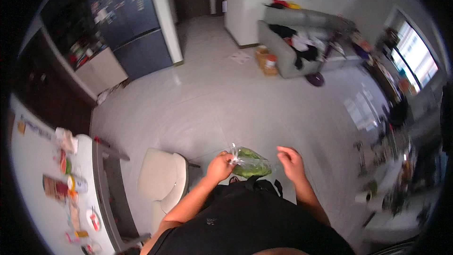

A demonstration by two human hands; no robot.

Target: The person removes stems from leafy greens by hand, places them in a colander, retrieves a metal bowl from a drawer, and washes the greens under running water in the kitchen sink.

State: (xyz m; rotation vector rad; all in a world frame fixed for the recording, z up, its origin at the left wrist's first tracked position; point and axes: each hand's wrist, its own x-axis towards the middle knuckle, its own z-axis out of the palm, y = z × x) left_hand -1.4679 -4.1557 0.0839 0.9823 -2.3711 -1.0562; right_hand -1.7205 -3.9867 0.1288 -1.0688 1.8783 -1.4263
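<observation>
A clear plastic bag of green leafy vegetables (pixel 253 165) hangs in front of my body, above the floor. My left hand (pixel 221 165) grips it by the gathered end, with the fingers closed on the plastic. To the right of the bag, a short gap away, my right hand (pixel 291 163) is raised with bent fingers and thumb; nothing shows between them. Through the plastic the leaves look bright green and packed together. A black garment covers my body just below the bag.
A cream chair (pixel 161 173) stands close to my left arm. Beyond it, a white table (pixel 86 163) carries jars, packets and a plate (pixel 93 219). Ahead are a dark refrigerator (pixel 138 39) and a grey sofa (pixel 279 51) with clothes on it. Blurred clutter fills the right side.
</observation>
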